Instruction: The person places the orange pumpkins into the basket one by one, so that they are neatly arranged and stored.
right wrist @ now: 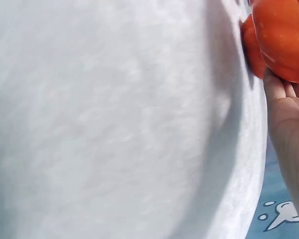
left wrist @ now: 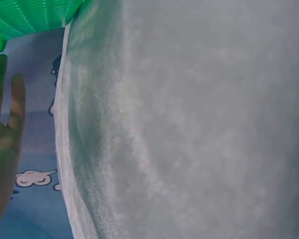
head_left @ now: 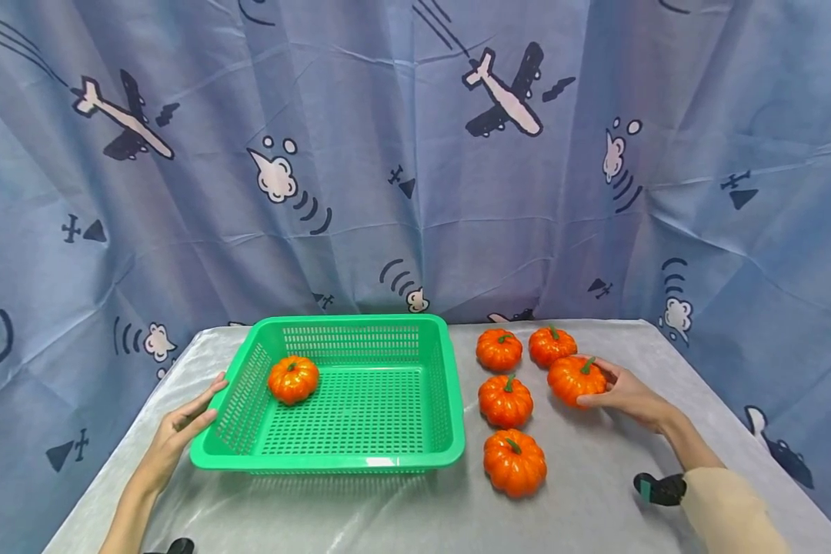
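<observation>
- Head view: the right hand (head_left: 630,396) pinches the held pumpkin (head_left: 576,380) between thumb and fingers.
- Far pumpkin (head_left: 552,347): just beyond these fingers. Three loose pumpkins (head_left: 505,401): to their left.
- Left hand (head_left: 173,431): fingers extended, spread, at the green basket (head_left: 284,462). Basket pumpkin (head_left: 294,380): right of these fingertips.
- Left wrist view: two visible fingers straight, apart; basket just past their tips.
- Right wrist view: fingers contact the held pumpkin; thumb position cannot be determined.

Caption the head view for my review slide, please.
Right hand grips an orange pumpkin near four others on a table; left hand beside a green basket holding one more.
</observation>
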Available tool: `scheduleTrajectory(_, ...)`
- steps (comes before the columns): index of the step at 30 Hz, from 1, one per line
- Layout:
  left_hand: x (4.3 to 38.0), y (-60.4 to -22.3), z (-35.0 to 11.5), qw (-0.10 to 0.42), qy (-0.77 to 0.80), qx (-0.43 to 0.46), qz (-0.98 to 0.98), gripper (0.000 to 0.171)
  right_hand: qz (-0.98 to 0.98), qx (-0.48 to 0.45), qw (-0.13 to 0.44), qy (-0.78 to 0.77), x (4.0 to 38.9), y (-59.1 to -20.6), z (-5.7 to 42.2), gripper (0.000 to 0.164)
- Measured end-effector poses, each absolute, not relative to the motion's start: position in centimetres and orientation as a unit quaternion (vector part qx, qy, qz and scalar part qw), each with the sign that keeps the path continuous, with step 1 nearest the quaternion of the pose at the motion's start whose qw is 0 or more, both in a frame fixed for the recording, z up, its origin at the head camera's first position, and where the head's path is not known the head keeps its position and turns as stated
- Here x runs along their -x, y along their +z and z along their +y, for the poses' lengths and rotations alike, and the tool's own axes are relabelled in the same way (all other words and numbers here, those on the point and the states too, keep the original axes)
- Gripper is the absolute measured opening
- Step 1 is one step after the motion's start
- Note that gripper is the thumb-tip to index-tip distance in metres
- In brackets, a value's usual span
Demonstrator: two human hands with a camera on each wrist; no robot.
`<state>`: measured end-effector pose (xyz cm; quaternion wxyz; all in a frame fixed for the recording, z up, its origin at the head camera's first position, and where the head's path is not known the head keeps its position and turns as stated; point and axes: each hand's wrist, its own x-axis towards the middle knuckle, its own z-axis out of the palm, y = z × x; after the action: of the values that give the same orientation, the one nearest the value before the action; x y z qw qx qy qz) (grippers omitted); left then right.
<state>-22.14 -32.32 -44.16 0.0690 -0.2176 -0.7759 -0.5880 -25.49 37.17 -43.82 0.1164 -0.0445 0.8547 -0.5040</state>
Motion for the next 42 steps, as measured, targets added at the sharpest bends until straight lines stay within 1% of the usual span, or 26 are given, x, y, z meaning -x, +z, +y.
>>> scheduleTrajectory(13,22.2,-44.5,-32.4,0.070,-0.581,0.211,-0.783,0.045,0.844,0.061,0.116,-0.520,28.0,-41.3,34.5,0.096)
scheduleTrajectory(21,22.0,-44.4,-32.4,0.071,-0.583,0.206,-0.783,0.045,0.822,0.116,0.109,-0.546,29.8,-39.6,31.7,0.081)
scheduleTrajectory(30,22.0,-44.4,-32.3,0.071,-0.584,0.199,-0.784,0.045,0.838,0.142,0.110,-0.515,31.2,-37.4,27.6,0.082)
scheduleTrajectory(36,22.0,-44.2,-32.2,0.069,-0.584,0.185,-0.788,0.045,0.809,0.189,0.097,-0.549,31.8,-36.1,24.3,0.073)
scheduleTrajectory(42,22.1,-44.1,-32.1,0.067,-0.582,0.177,-0.791,0.045,0.794,0.201,0.077,-0.568,32.0,-35.4,21.4,0.068)
